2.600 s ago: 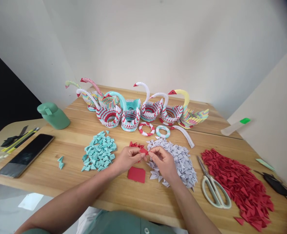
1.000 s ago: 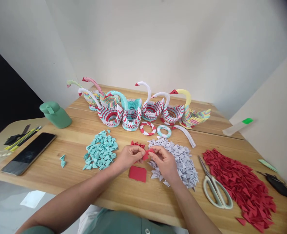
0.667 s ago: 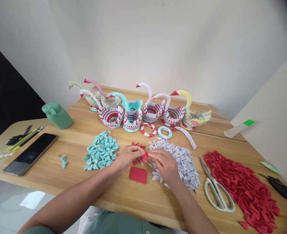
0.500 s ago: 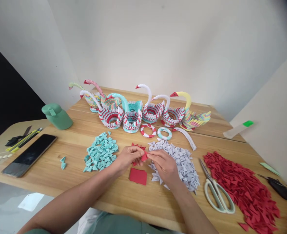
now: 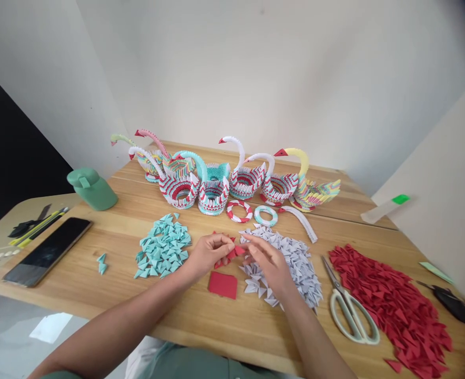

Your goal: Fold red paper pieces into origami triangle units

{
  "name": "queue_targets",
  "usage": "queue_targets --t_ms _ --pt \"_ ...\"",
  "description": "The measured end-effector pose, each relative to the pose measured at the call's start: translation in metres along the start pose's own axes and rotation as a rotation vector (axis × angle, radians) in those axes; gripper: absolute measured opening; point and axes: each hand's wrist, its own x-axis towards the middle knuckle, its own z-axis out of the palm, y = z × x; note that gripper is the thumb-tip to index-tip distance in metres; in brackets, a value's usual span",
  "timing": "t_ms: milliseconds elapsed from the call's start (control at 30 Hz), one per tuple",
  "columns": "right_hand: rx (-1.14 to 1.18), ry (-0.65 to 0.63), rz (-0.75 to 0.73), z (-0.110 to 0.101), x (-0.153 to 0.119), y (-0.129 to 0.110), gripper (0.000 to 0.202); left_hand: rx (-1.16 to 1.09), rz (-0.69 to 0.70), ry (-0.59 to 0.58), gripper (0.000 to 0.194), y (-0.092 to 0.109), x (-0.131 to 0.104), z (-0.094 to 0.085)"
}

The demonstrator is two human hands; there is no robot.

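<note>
My left hand [image 5: 208,255] and my right hand [image 5: 267,263] meet over the wooden table [image 5: 224,321], both pinching a small folded red paper piece [image 5: 236,251] between thumb and fingertips. Just beneath them lies a flat red paper rectangle [image 5: 223,285]. A few folded red pieces [image 5: 218,235] sit behind my left hand. A pile of white folded triangles [image 5: 295,263] lies under and right of my right hand. Left of my left hand is a pile of teal folded triangles [image 5: 161,251].
Several paper swans [image 5: 232,176] stand in a row at the back, with two paper rings [image 5: 251,212] before them. Scissors [image 5: 348,309] and a large red triangle pile [image 5: 394,302] lie right. A phone [image 5: 46,251], green container [image 5: 92,188] and tools [image 5: 35,221] are left.
Both hands kept working the small red piece, folding it tighter. My right hand's fingers now spread more over it. The view shifted slightly.
</note>
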Motion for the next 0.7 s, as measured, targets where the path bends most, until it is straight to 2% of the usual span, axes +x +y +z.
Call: queue_targets --t_ms 67,133,233,433,700 --pt "0.079 -0.009 0.093 0.002 0.001 0.001 0.032 0.028 0.041 -0.010 0.038 -0.003 -0.001 0.000" --pt "0.076 0.024 0.117 0.005 0.002 0.003 0.030 0.052 0.083 -0.031 0.035 -0.005 -0.001 0.001" --pt "0.041 0.079 0.110 0.006 0.003 0.006 0.029 0.098 0.101 -0.048 0.032 -0.005 -0.002 0.001" --pt "-0.031 0.078 0.071 0.005 0.002 0.006 0.024 0.170 0.077 -0.015 0.028 -0.002 -0.002 0.002" --pt "-0.091 0.082 0.062 0.006 0.002 0.010 0.022 0.084 0.087 -0.036 0.029 -0.006 -0.002 0.003"
